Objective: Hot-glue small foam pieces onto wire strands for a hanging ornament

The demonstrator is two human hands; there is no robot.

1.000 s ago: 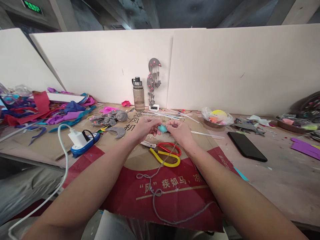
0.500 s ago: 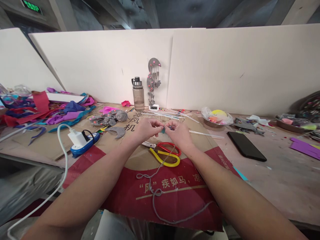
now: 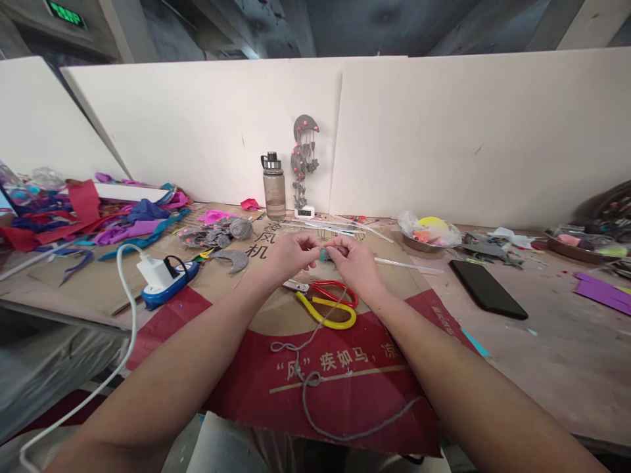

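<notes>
My left hand (image 3: 294,255) and my right hand (image 3: 353,261) meet fingertip to fingertip above the cardboard. Between them shows a small teal piece (image 3: 323,255); the left fingers are pinched at its left side and the right fingers at its right. What else the fingertips hold is too small to make out. Grey yarn (image 3: 308,407) runs from below my right hand, over the scissors and in loops down the red part of the cardboard (image 3: 236,387). Scissors with one red and one yellow handle (image 3: 340,318) lie just below my hands.
A bottle (image 3: 274,190) and a hanging grey moon ornament (image 3: 305,128) are at the back. Left are a blue power strip (image 3: 170,287), a grey felt crescent (image 3: 235,261) and colored fabric (image 3: 133,226). Right are a phone (image 3: 487,289) and a bowl (image 3: 428,244).
My fingers have shifted slightly around the teal piece, and more of it shows between them. The yarn and scissors lie as before.
</notes>
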